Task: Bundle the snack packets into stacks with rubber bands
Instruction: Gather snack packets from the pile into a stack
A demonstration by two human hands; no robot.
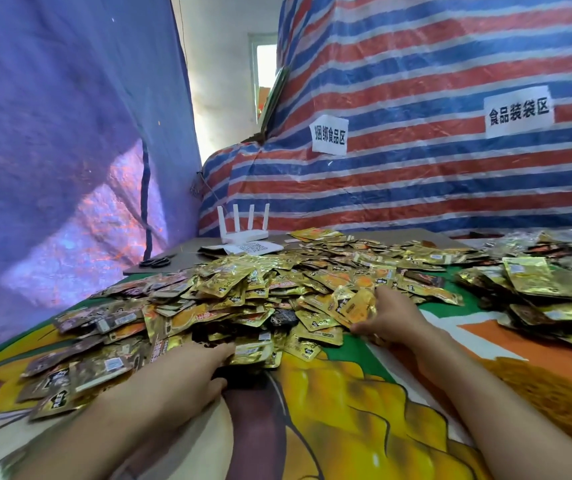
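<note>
- While the pile of snack packets point(243, 292) is spread loose across the far half of the table point(426, 239), a handful has to be gathered and squared before any band can be put on
- A few gold packets point(355, 306) are gripped at the pile's near right edge by the right hand point(393, 315), its fingers curled round them
- The left hand point(205, 363) is laid at the pile's near edge, its fingers pushed in among the packets; whether anything is pinched there cannot be told
- The packets are best taken facing one way and tapped level on the table, and the stack kept short, as the foil looks slippery and is likely to slide apart
- No rubber band is seen; one must be found first
- The table is covered by a bright printed cloth point(329, 427); a second heap point(537, 282) is piled at the right
- A white router point(243, 232) and dark scissors point(154, 261) are set at the back
- The space is walled by a blue tarpaulin point(52, 133) at the left and a striped tarpaulin point(416, 188) carrying two paper signs point(329, 135)
</note>
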